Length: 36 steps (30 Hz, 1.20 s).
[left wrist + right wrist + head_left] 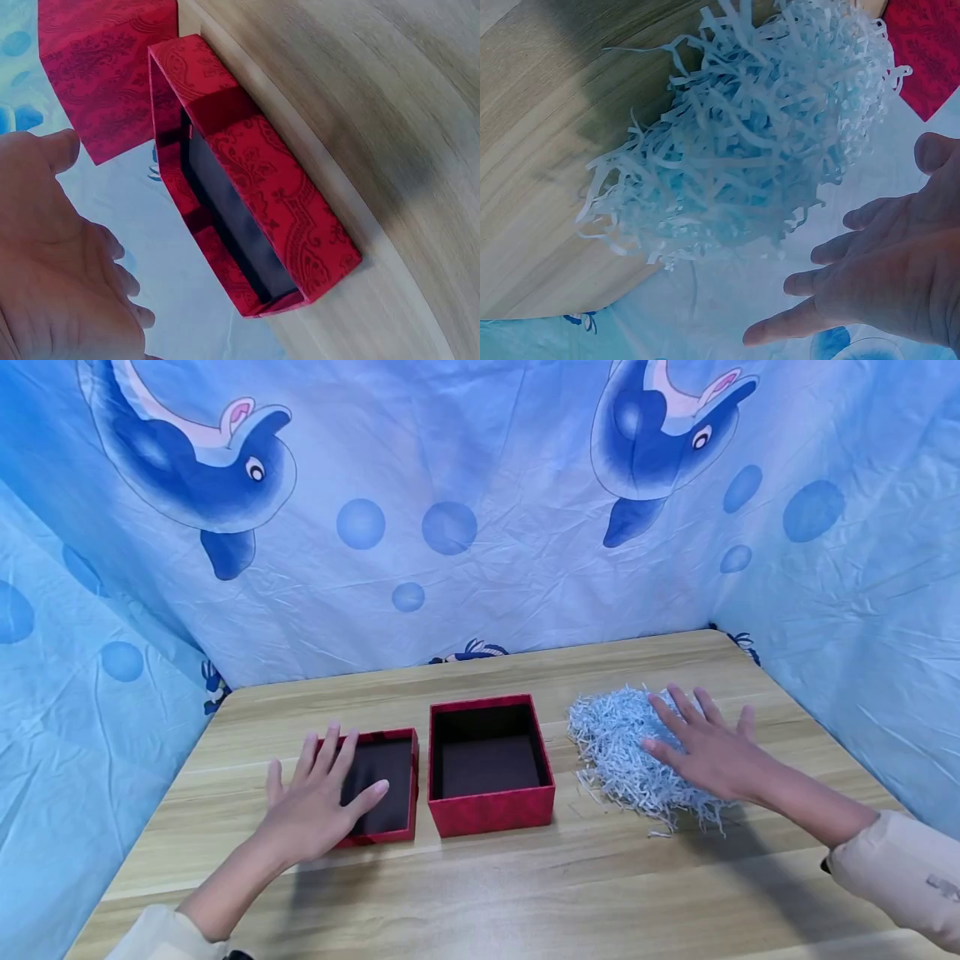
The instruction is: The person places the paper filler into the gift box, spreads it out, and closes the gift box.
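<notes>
Fingers spread, my left hand (311, 810) hovers over the shallow red box lid (415, 785), which lies with its dark inside up. In the left wrist view the lid (277, 195) shows a patterned red side, and the hand (67, 247) is apart from it. My right hand (708, 752) is above a heap of pale blue shredded paper (618, 743), fingers spread and holding nothing. The right wrist view shows a gap between that hand (877, 262) and the shredded paper (735, 142). Between the hands stands a deeper red box (491, 814), its top uncovered and its dark inside bare.
A light wooden table (495, 902) bears everything. Blue cloth (495, 460) printed with dolphins and bubbles hangs behind it and along both sides. Some loose paper strands (660, 833) lie at the heap's near edge.
</notes>
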{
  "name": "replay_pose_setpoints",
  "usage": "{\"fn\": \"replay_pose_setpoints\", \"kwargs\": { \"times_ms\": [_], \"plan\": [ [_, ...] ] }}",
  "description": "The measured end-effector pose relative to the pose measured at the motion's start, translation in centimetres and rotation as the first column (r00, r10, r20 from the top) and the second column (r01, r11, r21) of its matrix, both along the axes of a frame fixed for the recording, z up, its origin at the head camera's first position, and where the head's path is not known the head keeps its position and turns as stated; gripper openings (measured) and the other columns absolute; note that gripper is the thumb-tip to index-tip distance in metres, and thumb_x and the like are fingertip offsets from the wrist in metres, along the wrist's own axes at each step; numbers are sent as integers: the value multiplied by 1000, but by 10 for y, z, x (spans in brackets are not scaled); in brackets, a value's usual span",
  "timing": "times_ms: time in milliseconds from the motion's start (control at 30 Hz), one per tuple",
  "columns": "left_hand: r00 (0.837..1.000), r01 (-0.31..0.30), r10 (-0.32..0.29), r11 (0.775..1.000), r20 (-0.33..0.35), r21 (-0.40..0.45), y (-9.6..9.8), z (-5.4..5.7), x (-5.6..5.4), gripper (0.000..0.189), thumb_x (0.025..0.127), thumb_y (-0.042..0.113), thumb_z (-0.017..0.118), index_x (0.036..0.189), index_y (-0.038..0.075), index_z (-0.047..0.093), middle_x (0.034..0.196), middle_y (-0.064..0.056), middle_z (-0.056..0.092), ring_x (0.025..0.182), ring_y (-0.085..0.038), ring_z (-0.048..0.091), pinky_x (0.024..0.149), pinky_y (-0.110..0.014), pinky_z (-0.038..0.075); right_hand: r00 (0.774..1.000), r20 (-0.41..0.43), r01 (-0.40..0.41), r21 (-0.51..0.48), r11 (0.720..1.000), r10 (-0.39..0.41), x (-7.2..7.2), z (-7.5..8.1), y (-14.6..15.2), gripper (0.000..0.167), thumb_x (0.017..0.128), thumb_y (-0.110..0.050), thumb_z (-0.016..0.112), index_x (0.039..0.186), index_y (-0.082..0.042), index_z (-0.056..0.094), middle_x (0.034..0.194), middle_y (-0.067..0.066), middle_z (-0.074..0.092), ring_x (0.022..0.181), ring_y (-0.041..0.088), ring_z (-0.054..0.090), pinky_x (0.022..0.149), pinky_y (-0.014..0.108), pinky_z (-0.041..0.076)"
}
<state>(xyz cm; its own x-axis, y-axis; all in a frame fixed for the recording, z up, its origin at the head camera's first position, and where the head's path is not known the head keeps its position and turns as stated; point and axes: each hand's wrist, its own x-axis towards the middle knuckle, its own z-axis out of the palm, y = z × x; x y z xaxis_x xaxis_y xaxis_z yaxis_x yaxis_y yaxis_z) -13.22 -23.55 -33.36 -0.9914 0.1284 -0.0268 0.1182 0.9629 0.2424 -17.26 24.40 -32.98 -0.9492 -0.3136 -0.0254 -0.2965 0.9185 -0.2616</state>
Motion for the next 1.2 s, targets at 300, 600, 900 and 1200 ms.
{"fn": "replay_pose_setpoints", "kwargs": {
  "times_ms": [300, 600, 900, 1200],
  "plan": [
    [999, 49, -50, 997, 15, 65, 12, 4, 5, 88, 92, 68, 39, 156, 18, 5, 161, -13, -3, 145, -42, -6, 99, -74, -12, 1000, 28, 12, 3, 1000, -12, -6, -3, 7, 78, 99, -58, 34, 155, -13, 5, 158, 24, -3, 139, 52, -9, 89, 81, -16],
    [996, 87, -86, 991, -12, 105, 25, 7, 10, 87, 91, 68, 42, 156, 22, 7, 162, -11, 2, 146, -39, -4, 102, -71, -13, 998, 68, 8, -50, 999, -4, -14, -5, 15, 81, 98, -57, 39, 155, -12, 4, 157, 26, -4, 139, 53, -9, 88, 82, -14],
    [994, 104, -102, 983, -25, 150, 33, 8, 11, 88, 89, 67, 46, 156, 23, 10, 161, -10, 4, 146, -39, -1, 102, -73, -7, 997, 72, -5, -79, 997, 10, -20, -5, 20, 81, 98, -53, 42, 155, -9, 5, 157, 27, -3, 139, 54, -7, 89, 83, -11],
    [993, 120, -117, 977, -27, 179, 41, 8, 11, 88, 87, 69, 49, 155, 25, 14, 161, -9, 6, 146, -38, 1, 102, -73, -5, 998, 52, -35, -112, 993, 41, -24, -8, 27, 80, 98, -51, 46, 156, -17, 4, 159, 21, -5, 141, 49, -8, 93, 81, -8]
  ]
}}
